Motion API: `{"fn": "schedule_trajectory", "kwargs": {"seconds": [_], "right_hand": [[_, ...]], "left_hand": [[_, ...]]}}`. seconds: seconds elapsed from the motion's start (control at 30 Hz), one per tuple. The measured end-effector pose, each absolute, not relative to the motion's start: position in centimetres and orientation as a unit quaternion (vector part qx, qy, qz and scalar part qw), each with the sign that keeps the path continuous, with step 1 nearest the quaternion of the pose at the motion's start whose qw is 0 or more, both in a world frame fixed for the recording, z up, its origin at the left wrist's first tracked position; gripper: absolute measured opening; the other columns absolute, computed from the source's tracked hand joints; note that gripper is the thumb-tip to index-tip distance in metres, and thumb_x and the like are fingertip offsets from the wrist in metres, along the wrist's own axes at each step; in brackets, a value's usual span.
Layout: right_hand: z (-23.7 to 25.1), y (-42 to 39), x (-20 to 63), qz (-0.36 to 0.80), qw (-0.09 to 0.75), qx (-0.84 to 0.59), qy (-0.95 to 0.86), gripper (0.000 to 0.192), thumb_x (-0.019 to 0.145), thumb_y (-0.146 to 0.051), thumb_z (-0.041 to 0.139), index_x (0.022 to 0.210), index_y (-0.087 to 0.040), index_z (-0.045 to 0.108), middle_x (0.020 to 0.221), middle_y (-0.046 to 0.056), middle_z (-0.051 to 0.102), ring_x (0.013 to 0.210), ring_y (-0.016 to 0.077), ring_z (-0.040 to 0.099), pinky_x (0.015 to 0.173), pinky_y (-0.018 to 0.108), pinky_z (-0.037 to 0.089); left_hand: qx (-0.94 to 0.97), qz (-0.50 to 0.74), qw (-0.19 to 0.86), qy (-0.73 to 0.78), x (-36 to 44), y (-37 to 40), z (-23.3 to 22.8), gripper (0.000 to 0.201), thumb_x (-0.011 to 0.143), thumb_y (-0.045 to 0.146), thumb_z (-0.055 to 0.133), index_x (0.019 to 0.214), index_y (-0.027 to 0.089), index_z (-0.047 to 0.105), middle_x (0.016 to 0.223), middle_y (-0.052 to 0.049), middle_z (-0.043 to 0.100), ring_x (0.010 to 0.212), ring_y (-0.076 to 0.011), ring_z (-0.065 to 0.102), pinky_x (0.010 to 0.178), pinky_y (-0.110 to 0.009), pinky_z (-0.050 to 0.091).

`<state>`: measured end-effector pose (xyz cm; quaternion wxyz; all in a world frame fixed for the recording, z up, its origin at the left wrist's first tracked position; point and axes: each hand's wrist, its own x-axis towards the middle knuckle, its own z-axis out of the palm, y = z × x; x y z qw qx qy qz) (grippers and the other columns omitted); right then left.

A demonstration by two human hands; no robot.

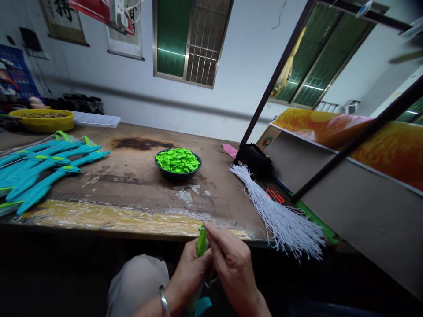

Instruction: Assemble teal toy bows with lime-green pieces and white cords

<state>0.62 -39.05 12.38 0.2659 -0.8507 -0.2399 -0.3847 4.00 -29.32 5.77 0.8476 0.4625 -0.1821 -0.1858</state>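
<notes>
Both hands pinch one small green piece (201, 241), left hand (190, 270) below, right hand (231, 259) on top; held past the table (132, 176) edge, it could slip and drop from sight.

Little can be read here. A hanging scroll (64, 20) at the top left of the wall bears large black brush characters, cut off by the frame's edge and not legible. A cardboard box (268, 140) behind the black bag shows a round green and red mark, too small to make out. The blue poster (15, 72) at the far left carries print too blurred to read. No numbers or brand names can be made out anywhere
</notes>
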Motion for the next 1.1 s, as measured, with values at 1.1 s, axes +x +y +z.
{"fn": "schedule_trajectory", "kwargs": {"seconds": [1.1], "right_hand": [[10.9, -38.5, 2.2, -0.354, 0.367, -0.838, -0.193, 0.013, 0.098, -0.012, 0.054, 0.09, -0.02, 0.061, 0.082, -0.001, 0.059, 0.074, 0.0108, 0.058, 0.068, 0.02, 0.048]], "left_hand": [[0.449, -0.214, 0.855, -0.148, 4.5, -29.1, 5.4, 0.055, 0.073, 0.062, 0.079, 0.087, 0.009, 0.068, 0.08, -0.003, 0.055, 0.076, -0.0139, 0.042, 0.066, -0.022, 0.036]]}}
